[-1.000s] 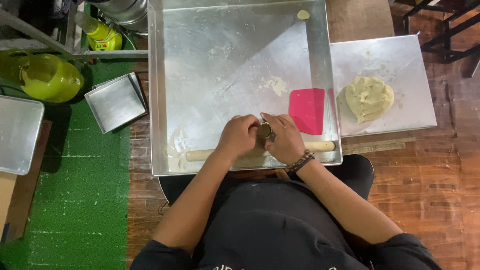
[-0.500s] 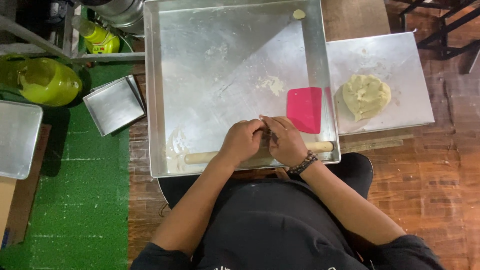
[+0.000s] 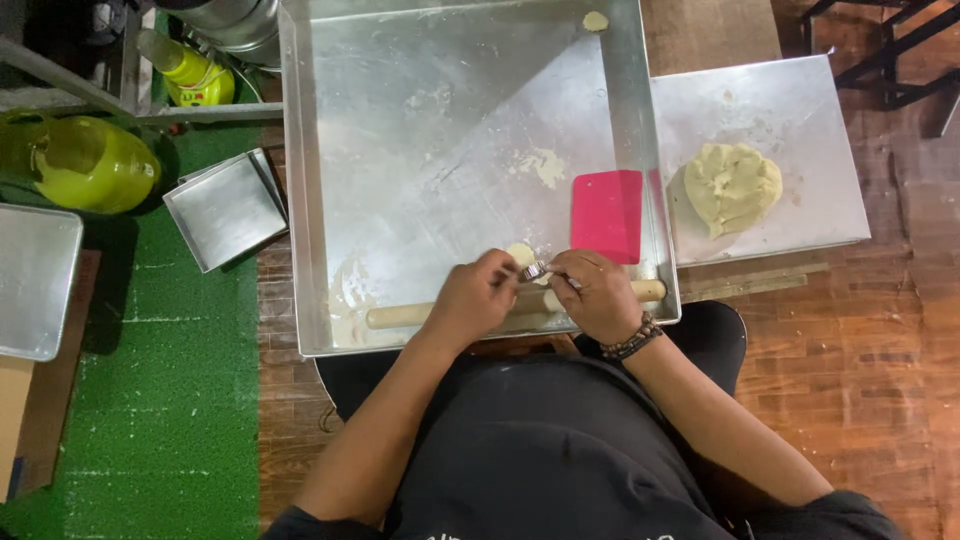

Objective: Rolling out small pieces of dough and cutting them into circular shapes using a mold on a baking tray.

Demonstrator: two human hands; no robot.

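Note:
My left hand [image 3: 472, 297] and my right hand [image 3: 598, 292] meet over the near edge of a large metal tray [image 3: 440, 130]. Together they pinch a small metal tool [image 3: 535, 271] with a bit of pale dough [image 3: 521, 255] beside it. A wooden rolling pin [image 3: 400, 316] lies along the tray's near wall, partly under both hands. A pink scraper [image 3: 607, 215] rests flat in the tray just beyond my right hand. A smear of dough [image 3: 545, 166] sits mid-tray, and a small dough piece [image 3: 595, 21] lies at the far right corner.
A lump of dough [image 3: 727, 187] sits on a metal sheet [image 3: 800, 120] to the right. Left of the tray are a small square pan [image 3: 225, 208], a yellow-green jug [image 3: 85, 163], a bottle [image 3: 190, 70] and another pan [image 3: 35, 280] on green matting.
Both hands have stayed together at the tray's near edge, shifting slightly; the small metal tool and a dough bit now show between the fingers.

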